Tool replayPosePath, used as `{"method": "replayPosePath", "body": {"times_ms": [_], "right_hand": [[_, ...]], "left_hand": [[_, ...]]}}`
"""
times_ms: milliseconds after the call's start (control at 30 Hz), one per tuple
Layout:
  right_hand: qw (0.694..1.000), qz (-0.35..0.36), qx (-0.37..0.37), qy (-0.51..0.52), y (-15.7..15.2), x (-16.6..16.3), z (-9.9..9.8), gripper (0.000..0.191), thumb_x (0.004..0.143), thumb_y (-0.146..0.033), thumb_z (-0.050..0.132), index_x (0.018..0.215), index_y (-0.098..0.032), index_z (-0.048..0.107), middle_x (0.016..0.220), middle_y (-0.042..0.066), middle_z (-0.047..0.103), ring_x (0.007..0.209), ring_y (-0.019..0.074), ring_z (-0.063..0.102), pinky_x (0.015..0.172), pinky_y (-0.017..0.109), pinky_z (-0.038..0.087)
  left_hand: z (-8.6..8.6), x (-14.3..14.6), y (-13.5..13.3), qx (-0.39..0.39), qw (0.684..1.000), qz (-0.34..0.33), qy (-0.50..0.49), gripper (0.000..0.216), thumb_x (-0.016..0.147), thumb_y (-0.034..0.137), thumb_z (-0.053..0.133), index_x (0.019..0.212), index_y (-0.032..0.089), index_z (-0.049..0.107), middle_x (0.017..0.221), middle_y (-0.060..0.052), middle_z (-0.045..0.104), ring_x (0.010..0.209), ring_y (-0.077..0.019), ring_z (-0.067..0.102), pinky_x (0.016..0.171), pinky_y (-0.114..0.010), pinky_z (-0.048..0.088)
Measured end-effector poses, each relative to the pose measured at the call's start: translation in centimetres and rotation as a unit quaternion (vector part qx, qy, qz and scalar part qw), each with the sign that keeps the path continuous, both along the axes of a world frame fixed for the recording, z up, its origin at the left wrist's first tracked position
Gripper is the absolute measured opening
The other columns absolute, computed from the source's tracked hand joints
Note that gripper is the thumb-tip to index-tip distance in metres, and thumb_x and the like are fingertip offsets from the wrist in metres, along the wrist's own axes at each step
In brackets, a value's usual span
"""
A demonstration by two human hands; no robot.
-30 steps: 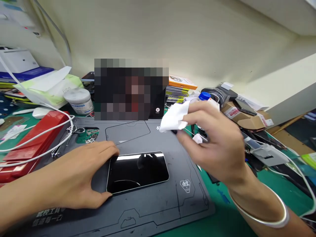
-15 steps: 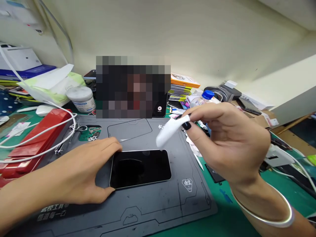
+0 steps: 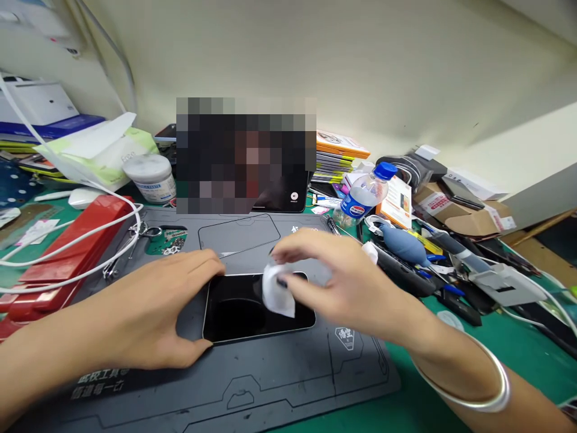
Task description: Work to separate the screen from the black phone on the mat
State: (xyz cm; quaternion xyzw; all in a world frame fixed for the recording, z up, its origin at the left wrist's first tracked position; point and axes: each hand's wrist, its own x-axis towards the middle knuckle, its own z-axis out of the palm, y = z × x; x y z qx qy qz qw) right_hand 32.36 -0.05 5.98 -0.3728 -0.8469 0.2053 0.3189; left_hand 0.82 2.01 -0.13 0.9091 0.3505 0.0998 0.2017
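A smartphone [image 3: 238,313] with a black, glossy screen lies face up on the grey work mat [image 3: 252,385]. My left hand [image 3: 162,313] grips its left end, thumb at the near corner and fingers at the far corner. Between the thumb and fingers of my right hand [image 3: 333,282] is a small white wipe [image 3: 278,294], folded and bent. It hangs over the right half of the screen; whether it touches the glass I cannot tell. A silver bangle circles my right wrist.
A blurred-out screen [image 3: 288,195] stands behind the mat. To the left are a red tool [image 3: 67,252], a white cable, a paste jar [image 3: 151,180] and scissors. On the right sit a blue-capped bottle [image 3: 365,192], a blue air blower [image 3: 403,243] and boxes.
My right hand has moved left and down, bringing the white wipe from above the mat to over the phone's screen. My left hand keeps its hold on the phone.
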Motion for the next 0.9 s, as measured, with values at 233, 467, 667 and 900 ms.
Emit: {"method": "replayPosePath", "body": {"times_ms": [233, 467, 667, 900], "right_hand": [[0.988, 0.052, 0.066, -0.127, 0.1, 0.4, -0.4, 0.018, 0.112, -0.007, 0.067, 0.116, -0.017, 0.082, 0.115, 0.009, 0.089, 0.108, 0.0233, 0.082, 0.097, 0.038, 0.065], [0.911, 0.167, 0.104, -0.364, -3.9, -2.7, -2.2, 0.027, 0.114, -0.031, 0.074, 0.127, -0.010, 0.085, 0.131, 0.015, 0.085, 0.115, 0.0300, 0.076, 0.102, 0.045, 0.064], [0.868, 0.016, 0.166, -0.468, -6.5, -2.4, -3.0, 0.036, 0.088, -0.047, 0.099, 0.096, -0.013, 0.091, 0.088, 0.016, 0.079, 0.082, 0.0335, 0.071, 0.066, 0.046, 0.060], [0.897, 0.187, 0.127, -0.379, -5.4, -3.1, -3.1, 0.058, 0.112, -0.066, 0.077, 0.130, -0.012, 0.087, 0.135, 0.016, 0.087, 0.124, 0.0319, 0.078, 0.114, 0.046, 0.063]], "left_hand": [[-0.1, 0.1, 0.1, 0.007, 1.000, 0.002, 0.002, 0.038, 0.078, 0.038, 0.073, 0.113, 0.023, 0.076, 0.109, -0.007, 0.082, 0.093, -0.0301, 0.084, 0.080, -0.043, 0.067], [-0.1, 0.0, 0.0, 0.016, 1.000, -0.006, 0.002, 0.036, 0.076, 0.033, 0.074, 0.111, 0.023, 0.075, 0.105, -0.006, 0.080, 0.093, -0.0295, 0.083, 0.080, -0.042, 0.066], [-0.2, -0.3, -0.4, 0.026, 1.000, -0.012, 0.006, 0.044, 0.075, 0.032, 0.075, 0.117, 0.020, 0.075, 0.112, -0.009, 0.082, 0.098, -0.0329, 0.085, 0.084, -0.044, 0.068], [-0.6, 0.1, 0.1, 0.058, 0.998, -0.025, -0.007, 0.044, 0.081, 0.030, 0.071, 0.123, 0.019, 0.075, 0.114, -0.010, 0.084, 0.101, -0.0315, 0.087, 0.084, -0.042, 0.069]]}}
